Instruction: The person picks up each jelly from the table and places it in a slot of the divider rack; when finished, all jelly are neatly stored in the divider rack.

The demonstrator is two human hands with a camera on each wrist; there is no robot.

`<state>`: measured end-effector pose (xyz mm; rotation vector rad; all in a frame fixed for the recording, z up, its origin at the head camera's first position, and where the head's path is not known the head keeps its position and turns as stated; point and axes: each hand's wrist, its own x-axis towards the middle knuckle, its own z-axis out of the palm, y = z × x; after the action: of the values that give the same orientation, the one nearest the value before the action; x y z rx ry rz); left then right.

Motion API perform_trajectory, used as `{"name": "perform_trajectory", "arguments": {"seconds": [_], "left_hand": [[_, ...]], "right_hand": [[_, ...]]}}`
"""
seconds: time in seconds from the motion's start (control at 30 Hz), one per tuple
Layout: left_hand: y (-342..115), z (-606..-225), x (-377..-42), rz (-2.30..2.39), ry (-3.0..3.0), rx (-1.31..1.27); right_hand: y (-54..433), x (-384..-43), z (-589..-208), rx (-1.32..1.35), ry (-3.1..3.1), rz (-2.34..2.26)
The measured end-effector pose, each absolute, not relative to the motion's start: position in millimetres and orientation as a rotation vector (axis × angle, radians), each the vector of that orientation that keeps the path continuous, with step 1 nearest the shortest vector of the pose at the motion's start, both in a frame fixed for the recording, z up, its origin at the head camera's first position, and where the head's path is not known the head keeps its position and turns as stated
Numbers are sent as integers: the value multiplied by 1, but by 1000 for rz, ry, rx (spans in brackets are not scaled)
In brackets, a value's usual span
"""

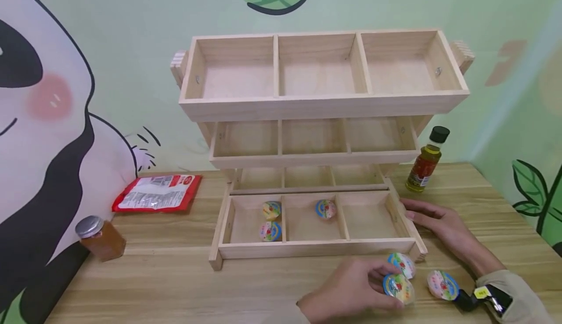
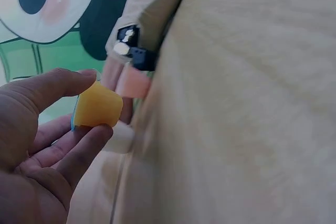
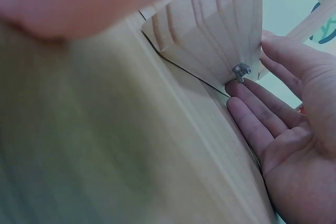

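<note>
Pinching a yellow cup (image 1: 398, 289), the left hand (image 1: 351, 285) is in front of the wooden rack (image 1: 325, 108); the right hand (image 1: 445, 229), its fingers extended, touches the rack's right side. Two other cups (image 1: 442, 285) lie on the desk (image 1: 175, 285); three sit in the lowest tray (image 1: 316, 250).

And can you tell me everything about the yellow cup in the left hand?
The yellow cup is small, with smooth, plastic-looking sides narrowing away from its printed lid, which has blue along one edge and looks closed. The left hand pinches it between thumb and fingers, tilted, lid facing the head camera, in front of the right end of the wooden rack. Another cup is just behind it; I can't tell if they touch.
</note>
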<state>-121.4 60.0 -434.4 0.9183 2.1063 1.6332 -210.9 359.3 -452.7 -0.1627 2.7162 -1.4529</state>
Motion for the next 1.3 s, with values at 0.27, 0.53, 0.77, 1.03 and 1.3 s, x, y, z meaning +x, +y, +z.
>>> {"name": "perform_trajectory", "arguments": {"seconds": [0.27,0.53,0.77,1.03,1.3], "left_hand": [[47,-419,-137,1729,2109,907],[31,-401,-153,1820,2165,817],[15,-393,-170,1803,2267,775],[-4,-398,-188,1767,2354,716],[-17,-405,-198,1734,2441,710]], "right_hand": [[360,-211,-453,-167,2700,-1476],[359,-211,-453,-191,2709,-1476],[359,-213,-454,-186,2704,-1489],[360,-213,-453,-188,2688,-1503],[360,-212,-454,-181,2694,-1502]]}}
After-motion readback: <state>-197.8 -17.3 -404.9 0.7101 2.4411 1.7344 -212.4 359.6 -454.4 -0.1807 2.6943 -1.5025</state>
